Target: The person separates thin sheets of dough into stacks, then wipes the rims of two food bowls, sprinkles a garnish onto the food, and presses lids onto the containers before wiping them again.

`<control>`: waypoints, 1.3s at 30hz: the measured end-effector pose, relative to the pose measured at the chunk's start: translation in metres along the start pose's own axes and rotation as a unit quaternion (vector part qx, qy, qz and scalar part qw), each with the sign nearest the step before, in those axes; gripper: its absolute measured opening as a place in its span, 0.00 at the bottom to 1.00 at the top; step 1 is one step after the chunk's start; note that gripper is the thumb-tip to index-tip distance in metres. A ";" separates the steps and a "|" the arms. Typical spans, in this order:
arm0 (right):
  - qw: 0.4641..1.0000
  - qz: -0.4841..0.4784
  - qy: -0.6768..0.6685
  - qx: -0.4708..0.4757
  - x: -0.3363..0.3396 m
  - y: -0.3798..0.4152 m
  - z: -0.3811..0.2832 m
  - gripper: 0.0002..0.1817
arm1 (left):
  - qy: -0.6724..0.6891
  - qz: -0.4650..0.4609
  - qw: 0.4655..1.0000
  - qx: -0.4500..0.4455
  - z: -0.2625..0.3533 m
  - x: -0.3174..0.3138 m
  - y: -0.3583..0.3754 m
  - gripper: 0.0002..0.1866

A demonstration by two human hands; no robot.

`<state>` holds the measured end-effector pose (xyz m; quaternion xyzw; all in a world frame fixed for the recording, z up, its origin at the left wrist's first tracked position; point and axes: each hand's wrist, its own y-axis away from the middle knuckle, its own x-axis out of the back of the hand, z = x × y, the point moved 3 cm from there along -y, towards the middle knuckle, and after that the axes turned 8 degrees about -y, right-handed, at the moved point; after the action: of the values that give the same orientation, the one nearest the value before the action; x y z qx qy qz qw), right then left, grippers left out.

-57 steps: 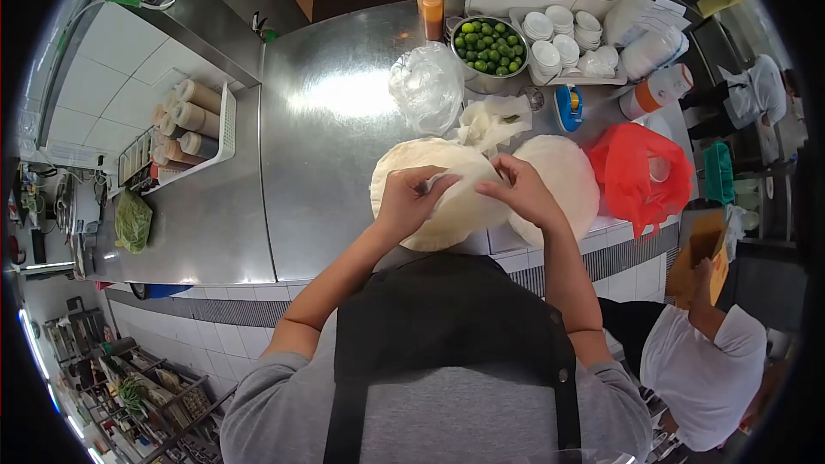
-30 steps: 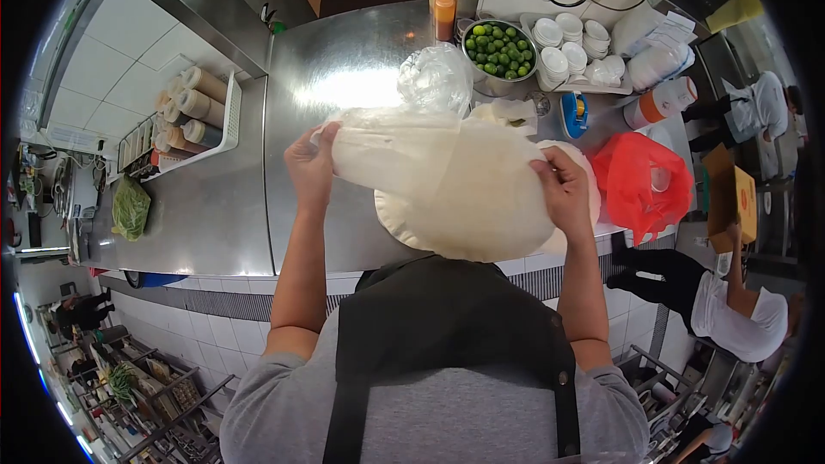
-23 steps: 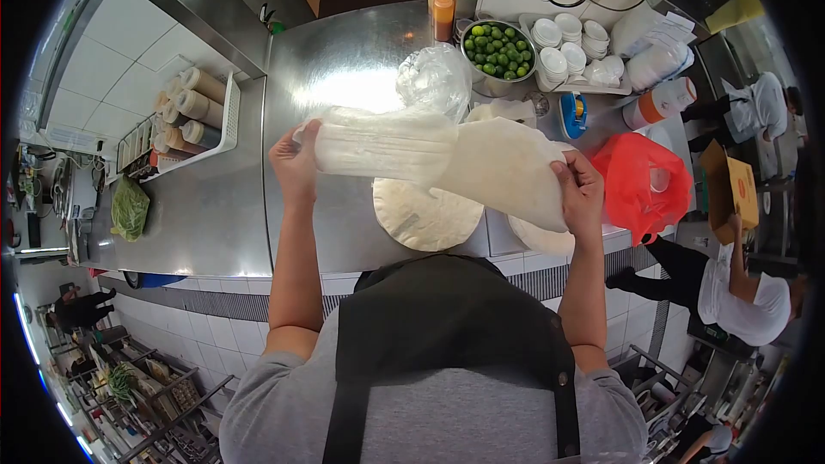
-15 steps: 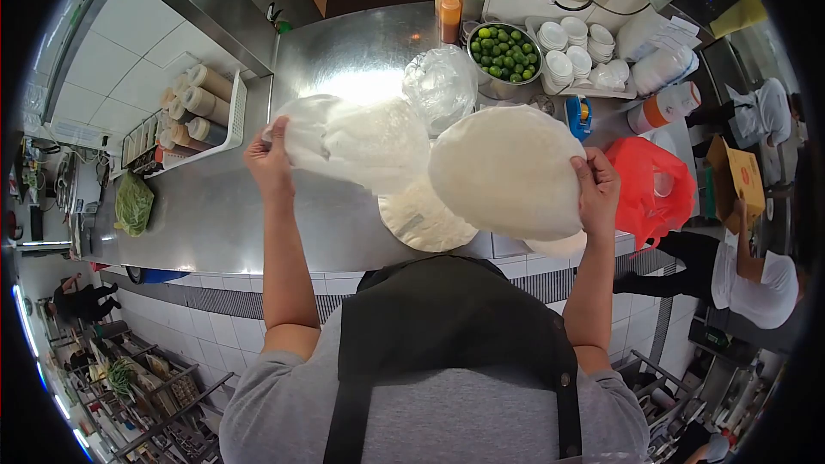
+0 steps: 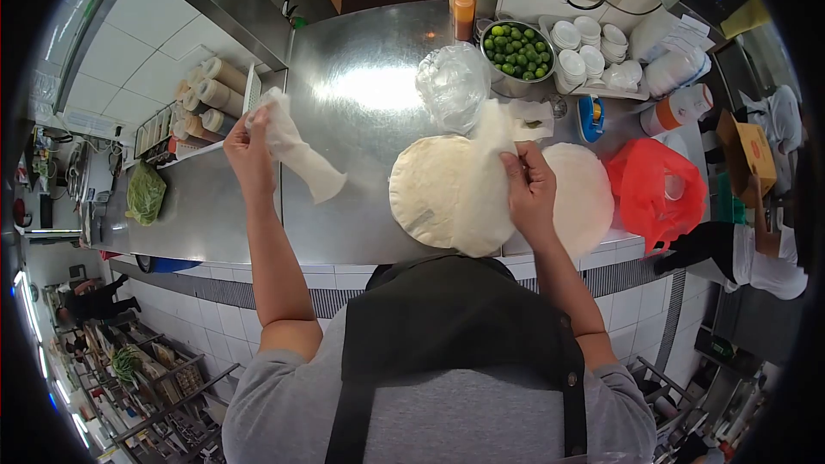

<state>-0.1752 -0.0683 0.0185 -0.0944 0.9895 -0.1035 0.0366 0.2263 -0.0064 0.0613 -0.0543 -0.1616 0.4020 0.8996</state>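
My left hand is pinched on a thin, translucent white sheet, which hangs crumpled over the steel counter to the left. Closed on the edge of a pale round flatbread, my right hand holds it steeply tilted. Its lower part meets or overlaps another round flatbread lying flat on the counter; whether they touch all along is hidden. To the right of that hand lies a further pale, thin round, partly covered by my wrist. A clear plastic bag sits just behind the flatbreads.
Behind are a bowl of green limes, orange sauce bottles, white lidded cups and a blue tape dispenser. A red plastic bag is at right. Squeeze bottles stand left, near bagged greens. People are at the right.
The white sheet has moved left with my left hand and now hangs narrow. My right hand has brought the flatbread left and down, tilting it over the one on the counter.
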 end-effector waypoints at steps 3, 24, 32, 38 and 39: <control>0.998 0.042 0.032 -0.023 0.001 0.015 0.043 0.05 | 0.040 -0.074 0.996 -0.006 0.023 -0.011 0.000 0.12; 0.980 0.062 0.187 0.007 0.182 -0.038 -0.048 0.06 | -0.121 -0.540 0.791 -0.262 0.113 -0.300 0.127 0.12; 0.943 0.119 0.296 0.092 0.246 0.041 -0.019 0.16 | -0.034 -0.393 0.833 -0.389 0.083 -0.341 0.201 0.03; 0.950 0.115 0.289 -0.014 0.265 0.123 0.100 0.20 | -0.076 -0.431 0.771 -0.463 -0.020 -0.339 0.276 0.10; 0.954 0.105 0.276 -0.046 0.265 0.129 0.106 0.21 | -0.076 -0.440 0.754 -0.483 -0.023 -0.337 0.283 0.10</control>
<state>-0.4484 -0.0170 -0.1267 0.0409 0.9689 -0.0754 -0.2319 -0.1761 -0.0655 -0.1081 -0.3738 -0.4076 -0.1666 0.8163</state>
